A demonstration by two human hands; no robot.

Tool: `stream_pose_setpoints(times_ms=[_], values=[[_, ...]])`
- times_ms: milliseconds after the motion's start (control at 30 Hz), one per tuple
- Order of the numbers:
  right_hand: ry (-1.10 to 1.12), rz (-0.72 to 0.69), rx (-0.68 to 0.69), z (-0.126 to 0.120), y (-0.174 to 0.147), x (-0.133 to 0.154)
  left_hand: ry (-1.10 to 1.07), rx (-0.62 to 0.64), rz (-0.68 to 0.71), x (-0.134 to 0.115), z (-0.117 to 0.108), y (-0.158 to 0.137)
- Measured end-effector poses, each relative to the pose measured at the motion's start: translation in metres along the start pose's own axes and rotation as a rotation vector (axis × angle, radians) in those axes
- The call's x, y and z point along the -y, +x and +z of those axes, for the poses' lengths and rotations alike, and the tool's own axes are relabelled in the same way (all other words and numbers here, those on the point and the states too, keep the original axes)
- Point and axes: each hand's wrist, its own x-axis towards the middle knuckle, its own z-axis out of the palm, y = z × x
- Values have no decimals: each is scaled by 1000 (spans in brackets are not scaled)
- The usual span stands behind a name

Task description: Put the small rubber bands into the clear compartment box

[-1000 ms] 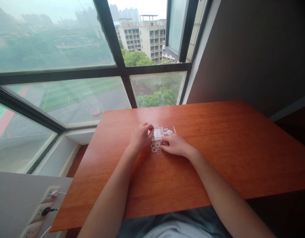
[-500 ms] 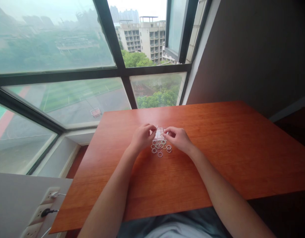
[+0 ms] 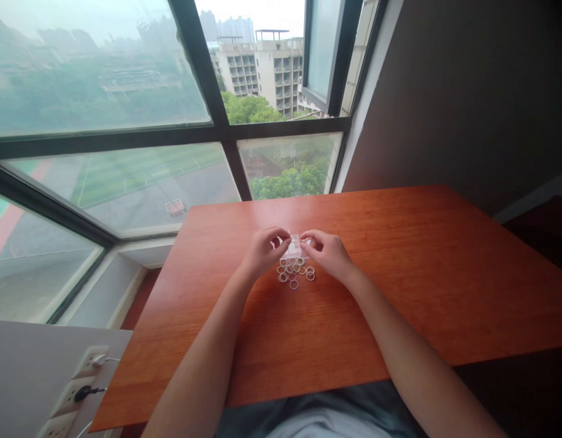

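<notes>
A small clear plastic box [image 3: 293,249] lies on the wooden table between my hands. On its left side, my left hand [image 3: 268,250] has thumb and forefinger brought together in a pinch at the box's upper part. Opposite it, my right hand [image 3: 325,250] also pinches, its fingertips close to the box's right side. Anything between the fingertips is too small to make out. Several thin pale rings [image 3: 294,284] lie in a loose, partly overlapping cluster just in front of the box, below both hands.
The reddish-brown table [image 3: 422,267] reaches far to the right and ends at the left near a wall with sockets [image 3: 73,392] and plugged-in cords. Dark-framed windows [image 3: 221,131] rise behind it. A grey wall [image 3: 468,97] stands at the right.
My fingertips have drawn slightly closer together over the box, the right ones shifting a little upward. The rings keep their arrangement. The whole view has slid slightly left.
</notes>
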Motion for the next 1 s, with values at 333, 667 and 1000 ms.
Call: stream_pose_setpoints(times_ms=[333, 667, 1000], values=[[-52, -11, 44, 4, 0, -6, 339, -156, -87, 17, -6, -2], [-141, -64, 299, 6, -4, -8, 393, -125, -95, 15, -5, -3], [-320, -102, 355, 12, -7, -9, 399, -118, -92, 12, -6, -2]])
